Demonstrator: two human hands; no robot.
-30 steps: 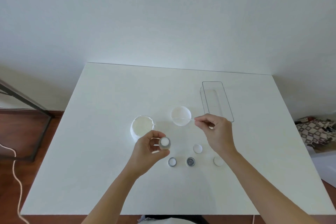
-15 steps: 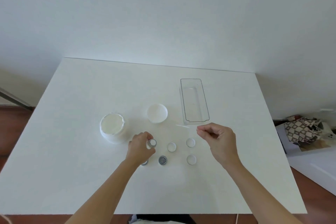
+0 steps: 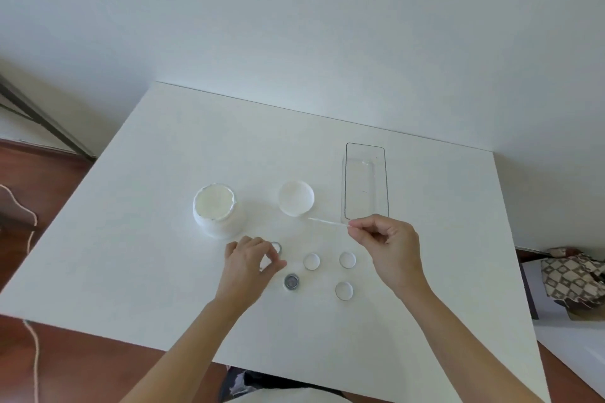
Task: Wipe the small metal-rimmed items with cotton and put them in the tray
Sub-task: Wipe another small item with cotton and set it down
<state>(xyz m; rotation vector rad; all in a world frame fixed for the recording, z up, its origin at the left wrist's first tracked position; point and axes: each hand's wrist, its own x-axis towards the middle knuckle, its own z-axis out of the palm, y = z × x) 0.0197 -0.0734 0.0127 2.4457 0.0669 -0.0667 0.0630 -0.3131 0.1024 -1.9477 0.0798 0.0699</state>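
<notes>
My left grip (image 3: 252,258) hangs loosely curled, holding nothing, just beside a metal-rimmed item (image 3: 276,247) on the table (image 3: 131,239) — right grip (image 3: 381,239) pinches the cotton swab (image 3: 327,222), aimed leftward; tray (image 3: 365,147) lies beyond.

Five small round metal-rimmed items lie flat on the white table: one (image 3: 277,247) partly hidden behind fingers, one dark-centred (image 3: 291,281), three pale (image 3: 311,261) (image 3: 347,260) (image 3: 344,290). A thin cotton swab (image 3: 327,222) is held near-horizontal. The clear rectangular tray (image 3: 365,186) stands beyond.
</notes>
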